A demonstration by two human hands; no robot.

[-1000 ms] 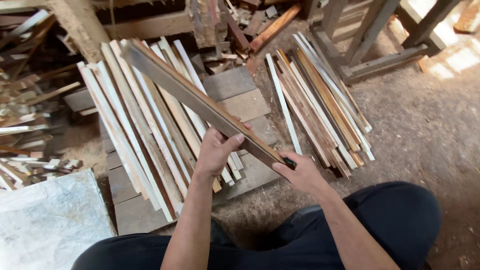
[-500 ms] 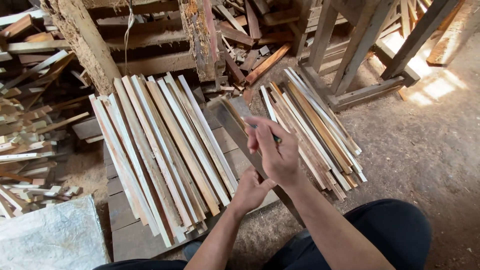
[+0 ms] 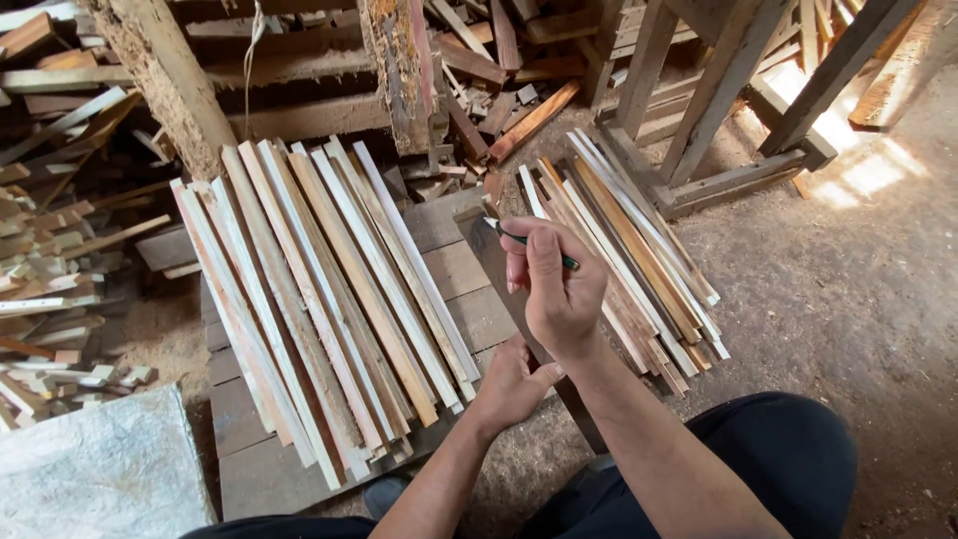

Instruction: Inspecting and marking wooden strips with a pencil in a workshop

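Marking appears to be the step in hand: a dark wooden strip (image 3: 504, 274) is propped at a slant over the plank platform (image 3: 454, 269), its far end raised near the rubble and its near end down by the person's legs. The strip is steadied low down by the left hand (image 3: 514, 384), whose fingers are closed against its edge. A green pencil (image 3: 529, 240) is pinched in the right hand (image 3: 559, 289), its tip held at the upper part of the strip. Judged from this, the next move calls for a steady strip and a controlled stroke of the pencil tip.

Counts: one strip in hand, one pencil. Two piles of strips are noted: a left pile (image 3: 319, 309) of roughly a dozen pale and brown lengths, and a right pile (image 3: 629, 255) of about as many; exact numbers cannot be told where they overlap. Offcuts (image 3: 50, 299) are heaped at far left.
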